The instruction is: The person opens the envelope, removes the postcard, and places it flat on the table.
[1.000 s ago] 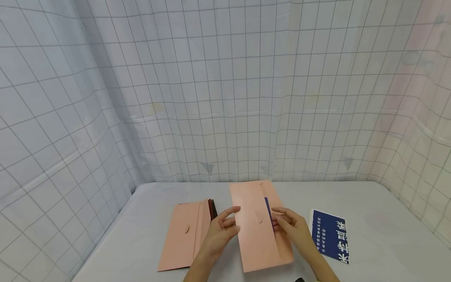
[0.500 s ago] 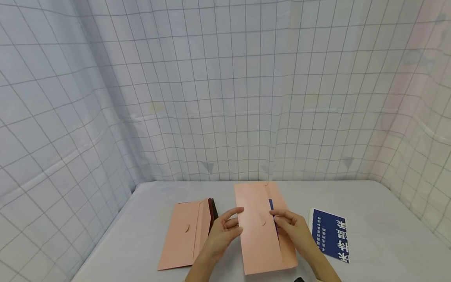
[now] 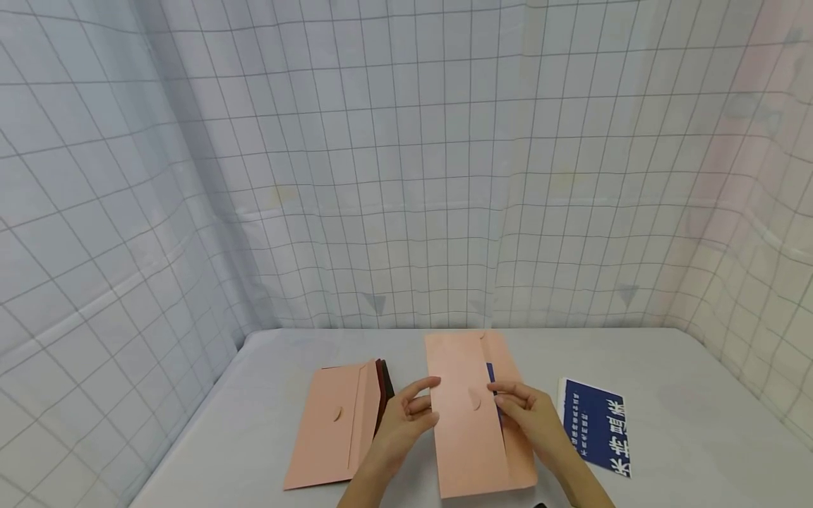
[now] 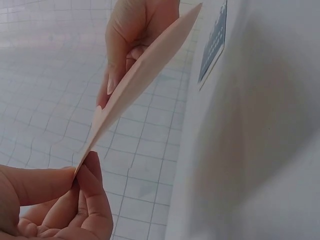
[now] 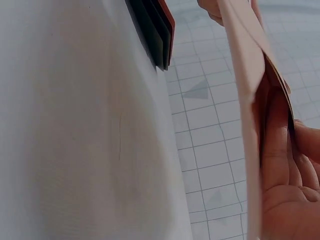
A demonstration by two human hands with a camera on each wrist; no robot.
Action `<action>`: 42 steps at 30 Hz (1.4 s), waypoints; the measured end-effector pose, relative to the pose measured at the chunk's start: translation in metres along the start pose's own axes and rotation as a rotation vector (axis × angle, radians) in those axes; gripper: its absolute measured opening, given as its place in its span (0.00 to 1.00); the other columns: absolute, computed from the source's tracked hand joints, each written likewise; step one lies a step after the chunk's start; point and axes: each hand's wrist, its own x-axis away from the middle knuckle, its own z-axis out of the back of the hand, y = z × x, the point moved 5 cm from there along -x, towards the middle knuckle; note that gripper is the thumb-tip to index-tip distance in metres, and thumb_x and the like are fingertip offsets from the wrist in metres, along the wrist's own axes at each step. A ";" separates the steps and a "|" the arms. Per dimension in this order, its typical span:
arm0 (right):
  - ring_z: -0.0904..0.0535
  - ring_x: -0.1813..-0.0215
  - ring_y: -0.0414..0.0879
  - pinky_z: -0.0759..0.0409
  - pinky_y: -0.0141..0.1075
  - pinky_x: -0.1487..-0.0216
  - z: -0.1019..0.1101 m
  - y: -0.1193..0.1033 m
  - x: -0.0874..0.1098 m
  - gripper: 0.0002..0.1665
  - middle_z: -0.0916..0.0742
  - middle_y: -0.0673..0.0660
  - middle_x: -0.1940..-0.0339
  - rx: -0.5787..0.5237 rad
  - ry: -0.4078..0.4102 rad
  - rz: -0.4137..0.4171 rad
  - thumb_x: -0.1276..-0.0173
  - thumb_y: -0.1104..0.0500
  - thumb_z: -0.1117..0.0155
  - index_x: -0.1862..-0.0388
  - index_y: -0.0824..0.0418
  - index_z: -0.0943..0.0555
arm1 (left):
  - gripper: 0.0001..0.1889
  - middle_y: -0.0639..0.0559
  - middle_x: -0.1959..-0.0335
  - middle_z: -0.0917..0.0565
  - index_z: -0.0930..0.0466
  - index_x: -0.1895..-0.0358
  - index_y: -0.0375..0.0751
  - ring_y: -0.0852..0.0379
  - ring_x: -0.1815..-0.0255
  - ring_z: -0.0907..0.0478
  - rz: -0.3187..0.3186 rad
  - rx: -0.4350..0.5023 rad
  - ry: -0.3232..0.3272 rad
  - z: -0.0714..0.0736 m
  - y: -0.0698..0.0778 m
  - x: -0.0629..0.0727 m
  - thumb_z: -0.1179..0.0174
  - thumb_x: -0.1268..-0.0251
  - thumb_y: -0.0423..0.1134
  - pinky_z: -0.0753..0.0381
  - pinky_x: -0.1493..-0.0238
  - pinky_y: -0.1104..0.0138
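A pink paper envelope (image 3: 464, 430) is held upright over the table, its long slit facing right. A strip of dark blue card (image 3: 490, 372) shows inside the slit. My left hand (image 3: 406, 420) pinches the envelope's left edge between thumb and fingers; the left wrist view shows this pinch (image 4: 65, 200) from the side. At the slit, my right hand (image 3: 532, 416) grips the edge of the front panel. In the right wrist view, its fingers (image 5: 277, 145) reach inside the opening while the thumb (image 5: 306, 140) lies outside on the panel.
A second pink envelope (image 3: 327, 423) lies at left, with dark red and black folders (image 3: 384, 384) showing along its right side. On the right lies a dark blue card (image 3: 597, 427) with white characters. A white gridded curtain (image 3: 444, 176) surrounds the white table (image 3: 692, 423).
The envelope and both hands have shifted slightly right and down. My right fingers have moved from deeper in the slit to a pinch at the front panel's edge.
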 end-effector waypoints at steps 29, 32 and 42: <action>0.16 0.60 0.34 0.18 0.28 0.60 0.004 -0.002 0.001 0.24 0.12 0.50 0.55 0.071 0.062 0.002 0.33 0.60 0.42 0.42 0.72 0.27 | 0.29 0.56 0.74 0.28 0.32 0.36 0.38 0.63 0.72 0.33 -0.008 -0.099 -0.006 0.009 -0.001 -0.001 0.45 0.44 0.22 0.31 0.69 0.76; 0.16 0.61 0.34 0.18 0.28 0.59 0.003 -0.001 0.000 0.23 0.12 0.49 0.57 0.069 0.071 -0.009 0.33 0.61 0.42 0.42 0.71 0.26 | 0.29 0.56 0.73 0.26 0.32 0.36 0.38 0.63 0.71 0.33 -0.008 -0.100 0.001 0.010 -0.001 0.000 0.45 0.45 0.22 0.30 0.69 0.76; 0.17 0.61 0.33 0.18 0.27 0.59 0.007 -0.005 0.002 0.20 0.13 0.60 0.52 0.112 0.131 0.004 0.33 0.63 0.43 0.44 0.70 0.24 | 0.29 0.56 0.79 0.38 0.33 0.36 0.37 0.64 0.75 0.39 -0.023 -0.114 -0.007 0.011 0.001 0.001 0.46 0.44 0.22 0.35 0.72 0.76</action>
